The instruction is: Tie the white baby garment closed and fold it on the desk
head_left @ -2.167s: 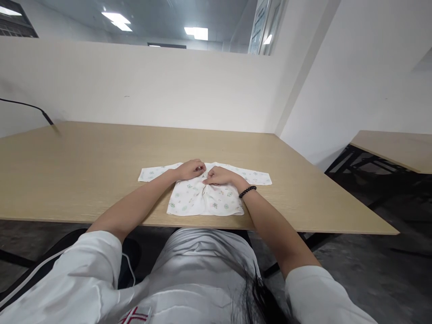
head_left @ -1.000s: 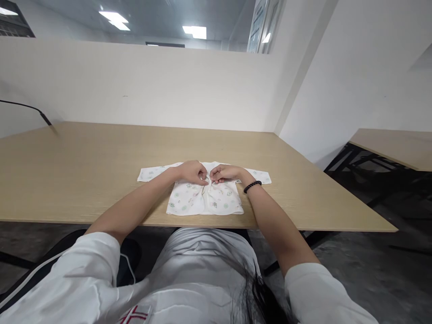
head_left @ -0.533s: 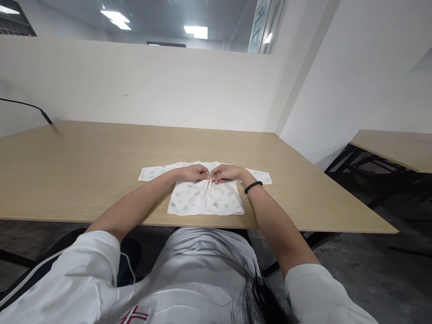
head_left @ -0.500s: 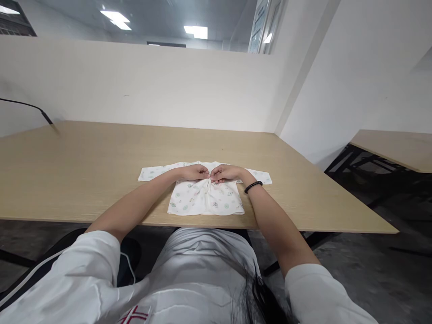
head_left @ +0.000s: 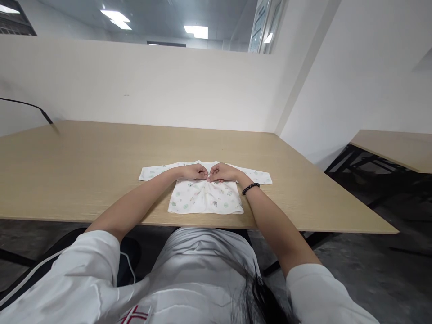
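A small white long-sleeved baby shirt with a pale printed pattern lies flat on the wooden table, its sleeves spread to both sides. At the middle of its chest, my left hand pinches the cloth with closed fingers. Right beside it, my right hand is closed in a pinch on the same front, fingertips almost touching the left ones. Creases run down the shirt from that spot. Whatever fastening may lie under the fingertips is too small to make out.
A white wall with a window above it stands behind the table. At the left, a black cable reaches the table's far corner. A second table is off to the right. The near table edge runs just below the shirt's hem.
My right hand has shifted slightly left and its fingers have closed in toward the left hand. The shirt's hem has drawn up a little. My left hand is nearly still.
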The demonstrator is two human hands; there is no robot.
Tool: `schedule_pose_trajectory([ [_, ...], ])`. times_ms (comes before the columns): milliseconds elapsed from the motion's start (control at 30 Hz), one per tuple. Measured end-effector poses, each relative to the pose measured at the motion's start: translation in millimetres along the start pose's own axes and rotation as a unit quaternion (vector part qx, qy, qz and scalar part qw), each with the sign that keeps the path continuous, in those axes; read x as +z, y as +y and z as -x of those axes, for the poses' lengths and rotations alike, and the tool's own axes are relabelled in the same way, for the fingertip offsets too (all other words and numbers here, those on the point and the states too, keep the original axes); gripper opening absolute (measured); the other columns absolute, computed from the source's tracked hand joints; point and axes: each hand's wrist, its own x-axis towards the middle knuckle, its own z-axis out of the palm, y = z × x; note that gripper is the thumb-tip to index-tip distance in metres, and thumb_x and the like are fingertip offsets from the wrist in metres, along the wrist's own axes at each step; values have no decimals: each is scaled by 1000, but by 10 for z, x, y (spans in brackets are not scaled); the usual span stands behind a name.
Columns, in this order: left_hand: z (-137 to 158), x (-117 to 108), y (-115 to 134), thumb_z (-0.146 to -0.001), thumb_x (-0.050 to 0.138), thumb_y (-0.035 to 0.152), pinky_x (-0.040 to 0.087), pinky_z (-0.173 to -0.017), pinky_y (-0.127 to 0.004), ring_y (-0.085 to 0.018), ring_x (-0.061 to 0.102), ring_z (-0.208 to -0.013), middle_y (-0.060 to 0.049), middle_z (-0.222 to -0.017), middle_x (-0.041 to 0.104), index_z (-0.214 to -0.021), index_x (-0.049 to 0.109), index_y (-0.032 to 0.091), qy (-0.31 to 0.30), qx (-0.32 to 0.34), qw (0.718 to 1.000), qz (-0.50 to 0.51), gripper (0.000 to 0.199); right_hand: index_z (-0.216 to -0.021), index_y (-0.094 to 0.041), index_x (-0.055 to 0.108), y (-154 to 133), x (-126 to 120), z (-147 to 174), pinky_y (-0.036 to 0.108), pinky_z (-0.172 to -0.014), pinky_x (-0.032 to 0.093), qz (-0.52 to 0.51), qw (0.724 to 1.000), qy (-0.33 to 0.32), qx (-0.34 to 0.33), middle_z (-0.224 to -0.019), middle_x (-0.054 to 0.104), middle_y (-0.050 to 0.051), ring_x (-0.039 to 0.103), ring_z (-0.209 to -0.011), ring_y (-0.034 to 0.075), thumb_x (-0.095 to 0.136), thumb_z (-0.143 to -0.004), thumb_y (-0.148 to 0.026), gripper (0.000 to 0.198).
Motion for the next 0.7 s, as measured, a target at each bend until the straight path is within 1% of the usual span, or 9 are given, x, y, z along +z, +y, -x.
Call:
schedule_pose_trajectory([
  [100, -3, 18, 5, -80, 59, 46, 23, -53, -27, -12, 32, -56, 3, -62, 37, -78, 58, 16, 1, -20, 1000, -23, 30, -69, -14, 66, -26, 28, 3, 20, -46, 33, 15, 1000, 17, 8, -54, 58, -4, 46, -48, 7, 85, -59, -38, 32],
  [200, -9, 34, 12, -78, 59, 40, 24, -53, -27, -12, 32, -55, 3, -62, 39, -75, 55, 18, 3, -31, 999, -45, 23, -67, -14, 66, -53, 39, 21, 19, -45, 34, 27, 999, 24, 10, -53, 58, -3, 47, -47, 6, 85, -60, -34, 29],
  [267, -11, 40, 19, -78, 59, 39, 24, -53, -27, -12, 33, -54, 2, -61, 39, -73, 54, 18, 9, -34, 998, -51, 22, -67, -13, 68, -61, 39, 31, 19, -46, 37, 19, 999, 25, 13, -53, 60, -2, 51, -48, 7, 84, -63, -31, 25],
  [367, -11, 47, 32, -80, 56, 38, 24, -52, -27, -12, 34, -53, 2, -60, 41, -71, 53, 18, 18, -35, 998, -54, 22, -69, -13, 70, -53, 34, 32, 18, -50, 45, -15, 999, 19, 24, -59, 66, 2, 58, -54, 10, 81, -66, -24, 16],
  [467, -13, 56, 39, -79, 55, 35, 25, -51, -27, -11, 34, -51, 2, -58, 42, -69, 53, 18, 24, -38, 998, -52, 20, -69, -12, 72, -42, 35, 21, 18, -53, 50, -32, 998, 20, 42, -64, 70, 5, 63, -57, 11, 78, -68, -18, 9],
  [700, -22, 60, 40, -76, 53, 30, 27, -50, -27, -12, 37, -50, 1, -57, 45, -66, 53, 18, 30, -44, 997, -47, 16, -65, -13, 71, -96, 87, 23, 15, -51, 51, -14, 996, 55, 62, -61, 71, 4, 65, -58, 12, 74, -67, -10, 4],
])
